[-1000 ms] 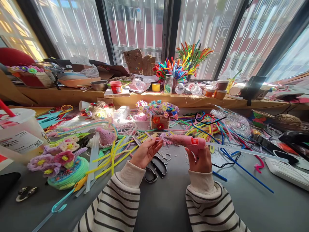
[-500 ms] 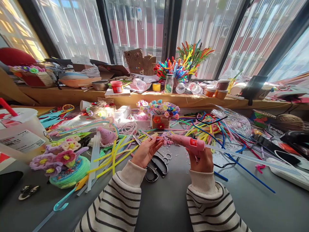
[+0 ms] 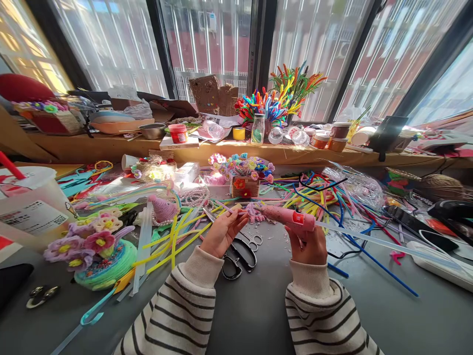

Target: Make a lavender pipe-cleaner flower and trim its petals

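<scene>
My right hand [image 3: 309,246] is wrapped round the handle of a pink hot glue gun [image 3: 283,215], whose nozzle points left. A long clear glue stick [image 3: 354,233] runs out of its rear to the right. In my left hand [image 3: 224,230] the fingers pinch the thin stem of a pink and lilac pipe-cleaner flower [image 3: 253,212]. The nozzle is close to the flower; I cannot tell whether they touch. Below my left hand lie black-handled scissors [image 3: 246,254], with a smaller pair of scissors [image 3: 255,241] beside them.
Yellow pipe cleaners [image 3: 173,241] and clear glue sticks [image 3: 143,251] lie to the left, near a teal pot of fuzzy flowers [image 3: 107,264] and a plastic cup [image 3: 35,212]. Straight ahead stands a flower basket [image 3: 246,186]. More pipe cleaners [image 3: 325,195] are heaped at right.
The glue gun has shifted very slightly to the right and its tilt has changed a little. My left hand and the flower have stayed nearly still.
</scene>
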The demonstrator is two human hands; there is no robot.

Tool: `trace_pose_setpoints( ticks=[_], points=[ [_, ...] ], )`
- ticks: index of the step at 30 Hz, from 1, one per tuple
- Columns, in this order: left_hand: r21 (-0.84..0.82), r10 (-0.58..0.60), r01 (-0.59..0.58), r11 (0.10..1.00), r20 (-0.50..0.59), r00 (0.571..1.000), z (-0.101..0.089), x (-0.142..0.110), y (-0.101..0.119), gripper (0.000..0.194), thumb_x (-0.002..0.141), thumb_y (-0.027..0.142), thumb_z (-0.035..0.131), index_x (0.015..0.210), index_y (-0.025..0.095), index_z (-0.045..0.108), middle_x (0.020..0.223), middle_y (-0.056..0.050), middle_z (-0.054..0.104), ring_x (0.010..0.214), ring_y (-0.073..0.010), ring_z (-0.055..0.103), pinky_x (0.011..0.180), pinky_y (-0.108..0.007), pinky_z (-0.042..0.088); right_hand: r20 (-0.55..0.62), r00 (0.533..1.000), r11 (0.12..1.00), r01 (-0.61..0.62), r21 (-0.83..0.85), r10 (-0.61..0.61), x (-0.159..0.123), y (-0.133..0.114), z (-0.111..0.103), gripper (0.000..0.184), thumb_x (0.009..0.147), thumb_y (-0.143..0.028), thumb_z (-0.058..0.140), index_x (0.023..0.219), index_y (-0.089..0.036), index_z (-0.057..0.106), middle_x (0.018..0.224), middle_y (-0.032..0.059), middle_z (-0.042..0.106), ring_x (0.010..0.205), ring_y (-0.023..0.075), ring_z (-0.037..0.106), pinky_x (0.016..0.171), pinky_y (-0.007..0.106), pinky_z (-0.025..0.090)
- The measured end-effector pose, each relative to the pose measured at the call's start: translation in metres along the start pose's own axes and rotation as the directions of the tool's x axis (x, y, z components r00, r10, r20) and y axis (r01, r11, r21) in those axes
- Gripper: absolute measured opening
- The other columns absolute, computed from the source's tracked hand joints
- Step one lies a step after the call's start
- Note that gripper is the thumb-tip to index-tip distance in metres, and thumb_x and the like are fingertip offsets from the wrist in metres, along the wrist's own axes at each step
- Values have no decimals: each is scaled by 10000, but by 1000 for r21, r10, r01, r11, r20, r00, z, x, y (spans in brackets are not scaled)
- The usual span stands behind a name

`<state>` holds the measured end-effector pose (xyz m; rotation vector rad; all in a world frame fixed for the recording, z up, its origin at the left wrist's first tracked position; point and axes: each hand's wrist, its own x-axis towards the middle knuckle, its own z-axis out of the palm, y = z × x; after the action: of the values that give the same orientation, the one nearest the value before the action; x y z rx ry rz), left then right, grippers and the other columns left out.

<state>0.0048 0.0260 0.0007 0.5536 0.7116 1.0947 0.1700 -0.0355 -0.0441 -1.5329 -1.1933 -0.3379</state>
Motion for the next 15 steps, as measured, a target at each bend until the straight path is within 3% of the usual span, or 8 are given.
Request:
trace_pose_setpoints(
  ticks=[7, 13, 15],
  points=[
    [-21, -12, 12, 1000, -7, 1000, 3, -2, 2, 147, 742, 46, 433, 683, 79, 564, 651, -46, 603, 597, -77, 583, 613, -156, 487, -6, 1000, 998, -17, -62, 17, 3, -2, -3, 391, 730, -415, 429, 990, -137, 520, 792, 108, 540, 728, 262, 519, 588, 376, 426],
    [-70, -30, 37, 997, 106, 994, 2, -4, 5, 169, 762, 64, 408, 771, 105, 571, 666, -16, 605, 555, -55, 577, 555, -127, 488, -20, 998, 992, -61, -112, 59, 8, -3, -5, 494, 706, -449, 437, 1020, -74, 507, 697, 91, 516, 613, 213, 493, 529, 328, 418],
    [-62, -32, 40, 997, 131, 991, 2, -5, 7, 172, 769, 83, 405, 790, 108, 574, 683, -19, 612, 551, -53, 577, 542, -120, 487, -4, 991, 984, -131, -120, 131, 11, -6, -8, 551, 670, -484, 461, 1040, -78, 499, 627, 56, 507, 522, 177, 469, 484, 301, 407]
  ],
)
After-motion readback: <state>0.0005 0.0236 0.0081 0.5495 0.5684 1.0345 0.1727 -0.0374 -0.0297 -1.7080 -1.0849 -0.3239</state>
